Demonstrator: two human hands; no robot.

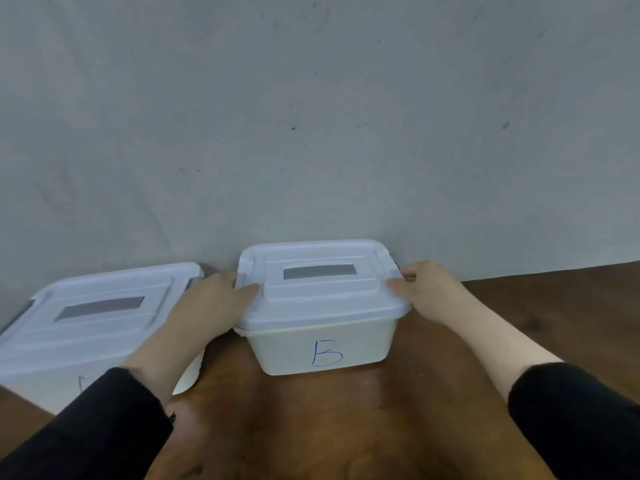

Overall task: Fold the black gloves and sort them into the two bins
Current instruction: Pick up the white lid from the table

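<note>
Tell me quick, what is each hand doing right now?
Left hand: grips the left edge of the white plastic lid on the white plastic bin marked B.
Right hand: pinches that lid's right edge.

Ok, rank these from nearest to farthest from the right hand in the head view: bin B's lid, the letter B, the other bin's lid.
1. Bin B's lid: right hand grips its right edge.
2. Letter B: on the bin's front wall, below-left.
3. Other bin's lid: far left.

Two white bins with lids sit on the brown table (pixel 346 427) by a gray wall. The left hand (pixel 211 303) and right hand (pixel 427 284) hold the lid (pixel 322 296) of the bin marked B (pixel 322 348). The other bin (pixel 86 323) sits just beside it.
</note>
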